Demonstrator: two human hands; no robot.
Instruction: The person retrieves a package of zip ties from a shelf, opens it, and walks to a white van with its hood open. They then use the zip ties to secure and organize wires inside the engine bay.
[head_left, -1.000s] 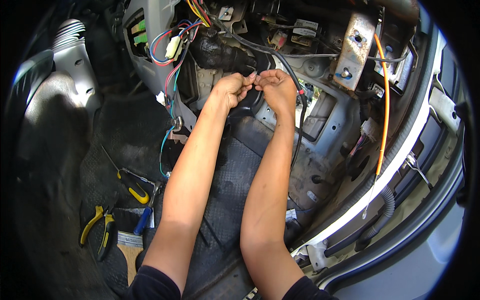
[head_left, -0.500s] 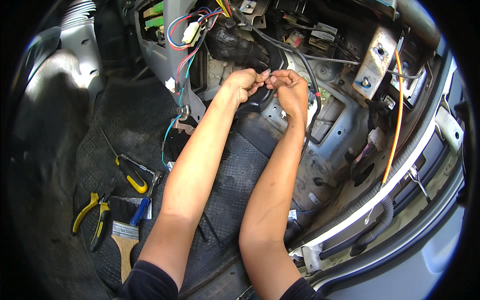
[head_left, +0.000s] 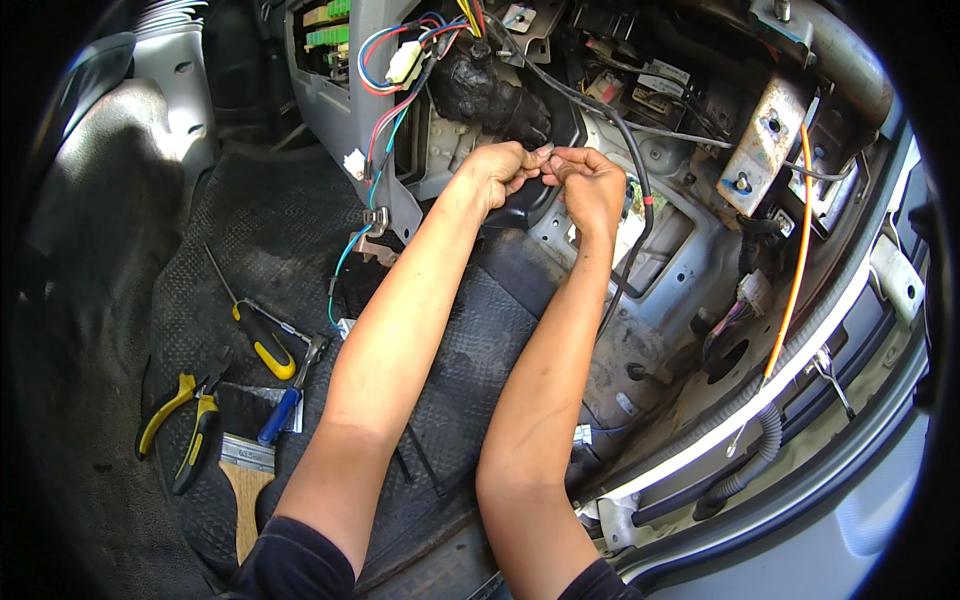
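Fingertips [head_left: 536,157] of the left hand [head_left: 492,172] and right hand [head_left: 594,190] were together in the head view I watched from afar, curled into a close pinch just below the black wrapped bundle [head_left: 490,95] and left of the black cable [head_left: 628,132]. I could not tell whether anything small was gripped between them. The bundle sat toward the left edge of the dash cavity [head_left: 700,95], just beyond the left fingers. I judged the opening-up done: the cavity lay uncovered, with the rusty bracket [head_left: 760,160] bare toward its right edge and the fuse box [head_left: 328,37] exposed at its left. Much looked unfinished. The cream connector [head_left: 404,62] dangled among red and blue wires [head_left: 366,75], a small white plug [head_left: 355,163] hung by the left edge of the grey panel [head_left: 335,110], and the orange cable [head_left: 802,220] drooped toward the door sill [head_left: 690,432]. How far the fingers' own work had come, I could not say. Near the left edge of the floor mat [head_left: 270,200], the pliers [head_left: 192,462], screwdriver [head_left: 266,342], ratchet [head_left: 281,415] and paintbrush [head_left: 246,485] lay clear of both hands, none packed away.
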